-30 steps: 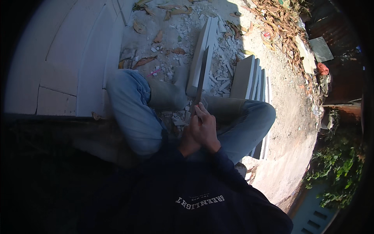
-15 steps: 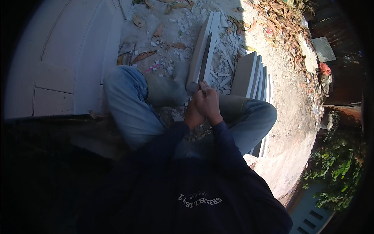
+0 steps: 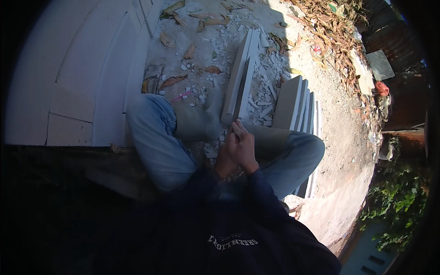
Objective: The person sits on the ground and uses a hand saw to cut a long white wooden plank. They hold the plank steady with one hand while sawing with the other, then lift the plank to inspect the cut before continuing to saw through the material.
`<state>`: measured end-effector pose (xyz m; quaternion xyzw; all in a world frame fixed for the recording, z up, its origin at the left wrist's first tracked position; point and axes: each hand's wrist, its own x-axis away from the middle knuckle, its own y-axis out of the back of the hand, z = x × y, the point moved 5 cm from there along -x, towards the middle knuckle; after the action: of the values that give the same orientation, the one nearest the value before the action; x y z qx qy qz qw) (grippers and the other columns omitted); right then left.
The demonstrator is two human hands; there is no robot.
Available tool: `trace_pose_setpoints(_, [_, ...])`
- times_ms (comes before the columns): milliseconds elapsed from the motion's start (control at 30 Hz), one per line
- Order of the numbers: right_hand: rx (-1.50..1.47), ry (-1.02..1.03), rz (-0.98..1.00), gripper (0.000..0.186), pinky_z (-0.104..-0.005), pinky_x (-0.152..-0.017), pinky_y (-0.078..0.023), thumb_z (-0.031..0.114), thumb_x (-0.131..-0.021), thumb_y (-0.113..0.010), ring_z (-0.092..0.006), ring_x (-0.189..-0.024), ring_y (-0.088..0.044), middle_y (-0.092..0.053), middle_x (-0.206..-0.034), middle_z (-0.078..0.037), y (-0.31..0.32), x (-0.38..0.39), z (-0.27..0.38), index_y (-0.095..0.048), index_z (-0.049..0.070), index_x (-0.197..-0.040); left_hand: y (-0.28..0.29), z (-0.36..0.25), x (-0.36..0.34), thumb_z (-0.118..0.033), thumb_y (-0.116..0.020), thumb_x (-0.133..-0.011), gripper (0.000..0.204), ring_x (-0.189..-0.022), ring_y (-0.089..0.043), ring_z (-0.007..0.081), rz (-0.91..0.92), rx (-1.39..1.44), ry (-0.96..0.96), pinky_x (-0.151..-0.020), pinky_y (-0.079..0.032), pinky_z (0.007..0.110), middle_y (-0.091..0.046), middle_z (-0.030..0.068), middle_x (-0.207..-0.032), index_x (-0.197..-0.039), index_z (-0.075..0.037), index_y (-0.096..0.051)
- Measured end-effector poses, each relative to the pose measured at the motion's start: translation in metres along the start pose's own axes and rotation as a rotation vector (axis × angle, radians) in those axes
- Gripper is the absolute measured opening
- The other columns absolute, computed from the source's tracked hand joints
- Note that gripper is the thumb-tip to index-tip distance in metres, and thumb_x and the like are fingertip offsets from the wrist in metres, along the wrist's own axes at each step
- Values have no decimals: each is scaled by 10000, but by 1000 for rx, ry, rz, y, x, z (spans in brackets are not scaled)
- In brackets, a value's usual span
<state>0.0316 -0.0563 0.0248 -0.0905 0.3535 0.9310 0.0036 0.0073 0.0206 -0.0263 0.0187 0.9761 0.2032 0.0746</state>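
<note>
My right hand (image 3: 244,145) and my left hand (image 3: 226,158) are clasped close together between my knees, the right partly covering the left. Both are closed around the near end of a long, flat dark strip-shaped tool (image 3: 241,94); its handle is hidden by my fingers, and I cannot make out its exact kind. The strip stretches away from me along a long pale grey slab (image 3: 235,85), which stands on edge beside another pale piece. My grey boot (image 3: 201,121) is against the slab's near left side.
Several grey slabs (image 3: 287,103) lean in a row at right. White chips (image 3: 266,98) and dry leaves (image 3: 173,81) litter the ground. Large pale panels (image 3: 68,105) stand at left. More leaves (image 3: 316,27) and a red scrap (image 3: 382,88) lie far right.
The whole view has shifted, so the scene sits lower in the picture. Against the slab, both hands and the dark strip have drawn slightly toward me. The grip looks the same.
</note>
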Motion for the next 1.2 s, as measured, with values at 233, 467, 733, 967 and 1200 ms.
trace_pose_setpoints(233, [-51, -6, 24, 416, -407, -1009, -527, 123, -876, -552, -441, -1131, -679, -643, -1247, -355, -6, 5, -5, -681, -116, -1192, 1, 1, -9, -173, -699, -903, 484, -1063, -695, 410, -103, 185, 137, -852, -540, 485, -706, 263, -1098, -1316, 25, -543])
trace_pose_setpoints(467, [-8, -26, 50, 416, -421, -1029, -516, 115, -863, -560, -470, -1163, -651, -643, -1242, -361, 14, -59, -9, -688, -116, -1184, -19, 18, -34, -213, -655, -960, 688, -1209, -641, 396, 212, 50, 127, -960, -519, 444, -634, 275, -1301, -1542, -33, -336])
trace_pose_setpoints(733, [5, -62, 58, 405, -485, -949, -542, 133, -842, -592, -484, -1043, -686, -665, -1192, -351, 30, -36, 26, -715, -96, -1153, 18, -34, -10, -195, -710, -905, 636, -1167, -661, 391, 94, 101, 58, -937, -524, 436, -662, 245, -1253, -1448, -2, -442])
trace_pose_setpoints(967, [11, 83, 12, 355, -413, -859, -571, 73, -830, -597, -401, -916, -740, -683, -1086, -342, 31, 34, 44, -714, -117, -1106, 27, -52, 4, -206, -708, -911, 539, -1177, -659, 357, 72, 133, 123, -943, -529, 423, -656, 216, -1257, -1367, 7, -515])
trace_pose_setpoints(1200, [0, 29, 29, 370, -383, -922, -565, 77, -847, -599, -434, -1053, -708, -639, -1187, -385, 27, -13, 29, -700, -123, -1141, 18, -35, 15, -218, -698, -931, 524, -1218, -641, 335, 403, 11, 320, -975, -525, 413, -610, 217, -1345, -1381, -5, -532])
